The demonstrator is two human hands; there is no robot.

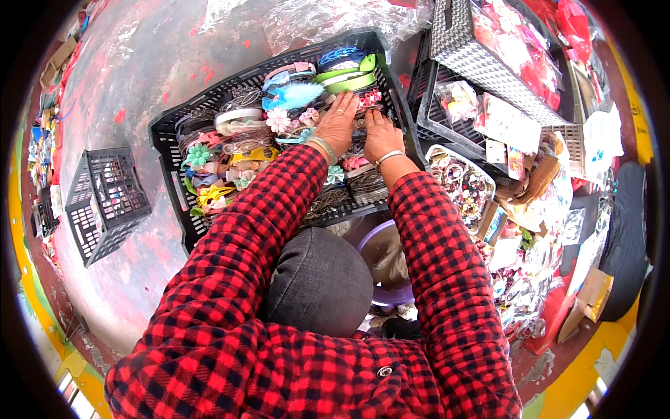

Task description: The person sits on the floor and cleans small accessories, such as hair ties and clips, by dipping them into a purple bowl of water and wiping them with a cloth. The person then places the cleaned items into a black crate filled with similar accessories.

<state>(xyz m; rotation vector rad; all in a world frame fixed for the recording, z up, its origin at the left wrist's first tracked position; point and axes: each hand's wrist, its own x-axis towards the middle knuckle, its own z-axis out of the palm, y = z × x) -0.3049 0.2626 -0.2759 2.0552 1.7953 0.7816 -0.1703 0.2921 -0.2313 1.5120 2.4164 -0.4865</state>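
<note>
A black plastic crate (172, 174) holds several rows of headbands with flowers, bows and fabric trim. My left hand (335, 127) lies on the headbands right of the middle, fingers stretched out and touching them. Beside it, my right hand (381, 138) reaches in near the crate's right wall, fingers extended and their tips partly hidden among the bands. Just beyond my fingers are a bright green headband (349, 78) and a red one with white dots (368, 100). A fluffy light-blue headband (293, 96) and a pale pink flower (278, 119) sit left of my left hand.
A smaller black basket (112, 199) stands at the left. On the right are a woven grey basket (481, 59) of packaged goods and a white tray (488, 180) of small trinkets. A purple basin (391, 295) is beside my knee. Clear plastic sheeting (335, 21) lies behind the crate.
</note>
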